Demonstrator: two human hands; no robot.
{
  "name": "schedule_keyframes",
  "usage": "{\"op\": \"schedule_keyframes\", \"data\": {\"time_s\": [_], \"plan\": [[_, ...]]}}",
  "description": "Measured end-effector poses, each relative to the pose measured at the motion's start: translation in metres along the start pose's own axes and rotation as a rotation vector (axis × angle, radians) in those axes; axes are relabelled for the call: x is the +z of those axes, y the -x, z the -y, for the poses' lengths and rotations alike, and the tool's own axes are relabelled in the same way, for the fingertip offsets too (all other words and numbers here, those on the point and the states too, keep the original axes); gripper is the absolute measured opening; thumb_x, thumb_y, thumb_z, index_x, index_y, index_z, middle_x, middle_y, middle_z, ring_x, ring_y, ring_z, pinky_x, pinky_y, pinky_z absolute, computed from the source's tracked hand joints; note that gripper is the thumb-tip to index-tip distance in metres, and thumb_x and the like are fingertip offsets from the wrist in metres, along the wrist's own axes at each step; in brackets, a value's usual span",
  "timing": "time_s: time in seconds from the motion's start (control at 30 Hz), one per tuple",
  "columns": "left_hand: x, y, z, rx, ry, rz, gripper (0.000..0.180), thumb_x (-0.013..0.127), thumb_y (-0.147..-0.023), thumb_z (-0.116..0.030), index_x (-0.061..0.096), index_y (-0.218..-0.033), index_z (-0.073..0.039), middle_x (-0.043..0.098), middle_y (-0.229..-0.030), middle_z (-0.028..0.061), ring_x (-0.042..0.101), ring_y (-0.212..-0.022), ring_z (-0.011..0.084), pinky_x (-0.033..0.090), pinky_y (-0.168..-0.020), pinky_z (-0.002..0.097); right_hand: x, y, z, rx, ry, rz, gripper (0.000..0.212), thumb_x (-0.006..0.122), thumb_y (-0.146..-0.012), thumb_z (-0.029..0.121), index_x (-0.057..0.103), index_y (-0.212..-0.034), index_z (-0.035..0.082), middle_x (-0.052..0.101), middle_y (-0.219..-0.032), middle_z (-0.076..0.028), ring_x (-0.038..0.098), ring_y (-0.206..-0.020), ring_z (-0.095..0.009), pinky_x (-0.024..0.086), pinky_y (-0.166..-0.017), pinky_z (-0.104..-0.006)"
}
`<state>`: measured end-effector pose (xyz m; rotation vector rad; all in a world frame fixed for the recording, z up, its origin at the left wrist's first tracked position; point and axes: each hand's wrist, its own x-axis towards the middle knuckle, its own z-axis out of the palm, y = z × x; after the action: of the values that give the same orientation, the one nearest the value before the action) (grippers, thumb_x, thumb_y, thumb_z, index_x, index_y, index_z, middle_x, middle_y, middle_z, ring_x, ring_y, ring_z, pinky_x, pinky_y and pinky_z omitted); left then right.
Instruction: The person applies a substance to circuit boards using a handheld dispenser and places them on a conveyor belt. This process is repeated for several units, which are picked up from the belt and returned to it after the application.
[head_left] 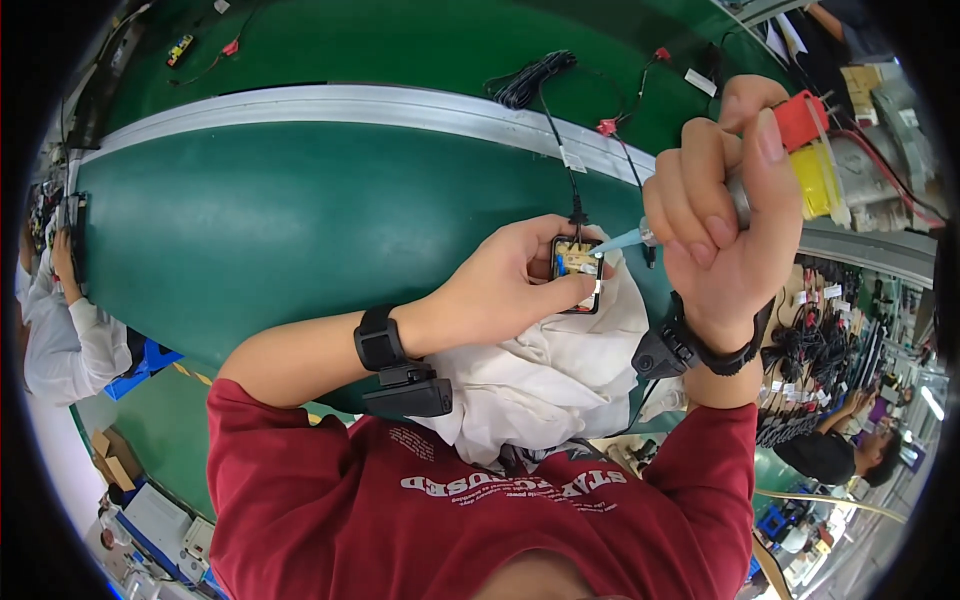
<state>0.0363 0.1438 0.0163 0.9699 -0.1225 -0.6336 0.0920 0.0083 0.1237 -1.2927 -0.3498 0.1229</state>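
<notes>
My left hand (495, 285) is closed round a small black case (577, 308), thumb along its near side. Inside the open case shows a circuit board (572, 262) with blue and white parts. A black cable (557, 140) runs from the case's far edge. In my right hand (735, 205), fingers wrapped round it, is a glue dispenser (850, 170) with a grey body, yellow band and red switch piece (800, 118). Its pale blue tapered nozzle (622, 240) points left, the tip at the case's upper right corner; whether it touches the board I cannot tell.
White cloth (590, 360) lies beneath my hands on the green worktop (280, 210). A metal rail (350, 103) crosses behind, with a coiled black cable (535, 80) beyond it. Bundled cables (800, 345) lie at right. Other people (75, 340) work at both sides.
</notes>
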Motion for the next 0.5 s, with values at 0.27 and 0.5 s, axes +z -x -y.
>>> {"op": "schedule_keyframes", "data": {"time_s": [0.27, 0.5], "plan": [[-0.003, 0.005, -0.007, -0.035, -0.060, 0.035, 0.034, 0.061, -0.089, -0.005, 0.050, -0.120, 0.004, 0.064, -0.106, 0.0067, 0.060, -0.094, 0.0098, 0.050, -0.085, 0.0255, -0.003, 0.000, -0.007, -0.011, -0.147, 0.227, 0.022, 0.034, -0.103, 0.030, 0.040, -0.099, 0.009, 0.035, -0.053, 0.004, 0.029, -0.039, -0.004, 0.027, -0.038, -0.0209], [-0.002, 0.007, -0.007, 0.012, -0.020, 0.005, 0.031, 0.061, -0.085, -0.005, 0.051, -0.112, 0.006, 0.066, -0.099, 0.0082, 0.062, -0.084, 0.0106, 0.052, -0.077, 0.0259, 0.026, 0.003, 0.010, 0.137, 0.090, 0.114, 0.021, 0.032, -0.103, 0.029, 0.039, -0.096, 0.011, 0.035, -0.054, 0.004, 0.029, -0.040, -0.005, 0.028, -0.040, -0.0204]]}}
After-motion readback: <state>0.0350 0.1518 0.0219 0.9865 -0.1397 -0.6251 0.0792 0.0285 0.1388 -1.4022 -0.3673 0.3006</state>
